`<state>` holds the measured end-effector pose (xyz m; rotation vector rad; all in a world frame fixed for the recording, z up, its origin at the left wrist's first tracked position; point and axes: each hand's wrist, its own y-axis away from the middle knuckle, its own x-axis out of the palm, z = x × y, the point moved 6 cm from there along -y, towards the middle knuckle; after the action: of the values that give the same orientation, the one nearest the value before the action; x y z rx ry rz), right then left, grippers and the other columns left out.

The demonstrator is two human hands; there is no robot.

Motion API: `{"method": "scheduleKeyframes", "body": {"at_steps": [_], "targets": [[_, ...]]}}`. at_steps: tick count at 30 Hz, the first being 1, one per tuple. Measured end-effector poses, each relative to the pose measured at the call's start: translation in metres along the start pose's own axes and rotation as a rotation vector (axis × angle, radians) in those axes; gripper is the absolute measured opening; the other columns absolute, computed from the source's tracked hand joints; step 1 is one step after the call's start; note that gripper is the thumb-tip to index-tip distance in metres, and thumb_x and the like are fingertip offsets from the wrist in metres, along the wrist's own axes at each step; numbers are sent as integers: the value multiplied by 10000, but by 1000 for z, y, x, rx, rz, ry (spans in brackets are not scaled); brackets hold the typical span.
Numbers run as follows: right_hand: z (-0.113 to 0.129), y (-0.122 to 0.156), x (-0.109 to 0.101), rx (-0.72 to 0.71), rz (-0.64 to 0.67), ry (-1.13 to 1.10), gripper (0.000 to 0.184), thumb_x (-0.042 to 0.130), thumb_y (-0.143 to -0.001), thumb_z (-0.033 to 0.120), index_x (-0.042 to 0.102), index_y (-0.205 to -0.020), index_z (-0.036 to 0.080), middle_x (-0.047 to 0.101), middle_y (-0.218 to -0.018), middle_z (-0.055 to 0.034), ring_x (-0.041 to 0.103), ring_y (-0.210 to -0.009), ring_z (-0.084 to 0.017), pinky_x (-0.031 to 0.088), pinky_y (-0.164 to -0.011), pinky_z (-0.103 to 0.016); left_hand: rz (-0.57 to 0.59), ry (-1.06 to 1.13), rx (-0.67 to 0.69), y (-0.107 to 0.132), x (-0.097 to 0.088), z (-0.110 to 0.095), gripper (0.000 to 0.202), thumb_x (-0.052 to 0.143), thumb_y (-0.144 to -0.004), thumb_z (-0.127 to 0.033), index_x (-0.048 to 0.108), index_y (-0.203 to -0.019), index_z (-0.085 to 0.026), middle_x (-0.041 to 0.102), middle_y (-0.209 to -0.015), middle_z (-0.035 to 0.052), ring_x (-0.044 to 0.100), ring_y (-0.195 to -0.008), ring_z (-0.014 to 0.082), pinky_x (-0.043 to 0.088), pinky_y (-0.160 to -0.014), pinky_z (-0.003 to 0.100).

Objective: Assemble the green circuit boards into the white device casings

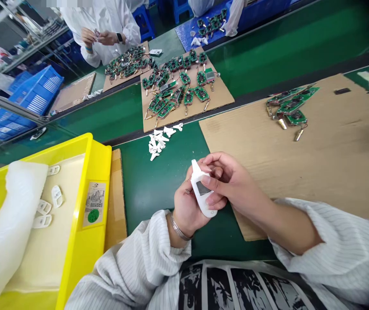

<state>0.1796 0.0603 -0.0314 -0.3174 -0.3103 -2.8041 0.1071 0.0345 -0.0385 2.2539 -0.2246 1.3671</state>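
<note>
Snugly, white casing (pixel 201 188) between fingers (pixel 218 162)

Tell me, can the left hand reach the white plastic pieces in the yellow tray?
Probably yes: the left hand holds the white device, but only the yellow tray's wall stands between, and nothing covers the white plastic pieces.
</note>
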Motion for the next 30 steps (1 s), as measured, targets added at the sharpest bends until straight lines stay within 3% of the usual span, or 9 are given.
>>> {"method": "scheduleKeyframes", "body": {"at_steps": [4, 9, 13, 19, 22, 24, 26, 28, 30], "targets": [[13, -7, -3, -62, 146, 55, 356, 768, -725, 293, 534, -981, 215, 622, -953, -20, 621, -849, -148, 528, -706, -260, -25, -15, -50, 2, -1, -2, 93, 459, -828, -226, 522, -895, -214, 553, -835, 9, 332, -395, 31, 235, -378, 165], [9, -4, 2, 13, 191, 153, 527, 771, -663, 213, 486, -1106, 225, 592, -934, -11, 621, -766, -143, 532, -577, -237, -46, -33, 1, -2, -4, -1, 105, 482, -761, -179, 552, -840, -179, 549, -838, 52, 519, -578, 105, 253, -365, 139], [2, -1, 5, 43, 194, 167, 585, 786, -654, 221, 456, -1137, 237, 571, -895, 14, 607, -700, -125, 548, -570, -240, -76, -66, 27, -3, -9, -2, 86, 491, -745, -178, 561, -795, -171, 532, -810, 49, 546, -627, 119, 307, -377, 134], [21, -2, -1, -46, 355, 133, 452, 751, -767, 275, 564, -1176, 228, 626, -1020, -38, 645, -842, -151, 573, -689, -251, 121, -172, -210, 7, 5, -9, 116, 555, -743, -252, 571, -821, -167, 537, -815, 49, 453, -471, 80, 269, -340, 151], [40, -7, -24, -190, 166, 60, 281, 701, -840, 286, 646, -1113, 243, 655, -1123, -48, 643, -1019, -164, 547, -888, -272, -17, -354, 49, -11, -1, -70, 136, 553, -787, -284, 560, -866, -173, 555, -810, 50, 491, -529, 93, 315, -379, 157], [51, -7, -47, -277, -65, 7, 166, 724, -827, 297, 696, -986, 257, 679, -1033, -18, 649, -973, -139, 530, -888, -231, -269, -550, 428, -28, -15, -142, 139, 468, -870, -301, 528, -883, -176, 533, -761, 22, 487, -540, 79, 345, -427, 164], [59, -2, -65, -331, -204, -22, 100, 749, -804, 301, 708, -889, 268, 676, -914, 8, 646, -879, -118, 529, -823, -197, -635, -922, 795, -37, -27, -217, 276, 282, -966, -312, 500, -886, -162, 507, -709, -8, 483, -523, 61, 377, -479, 185], [67, 5, -76, -360, -219, 60, 79, 747, -802, 301, 700, -860, 278, 665, -858, 19, 635, -822, -113, 526, -761, -190, -719, -1028, 874, -55, -40, -267, 378, 189, -1004, -292, 503, -863, -136, 480, -673, -36, 475, -517, 39, 395, -543, 193], [77, 14, -85, -374, -171, 309, 66, 711, -828, 323, 690, -864, 272, 666, -850, 10, 633, -807, -127, 521, -736, -213, -673, -1143, 874, -73, -50, -297, 395, 262, -1016, -306, 543, -835, -96, 489, -667, -44, 498, -554, 26, 419, -615, 198]]}}
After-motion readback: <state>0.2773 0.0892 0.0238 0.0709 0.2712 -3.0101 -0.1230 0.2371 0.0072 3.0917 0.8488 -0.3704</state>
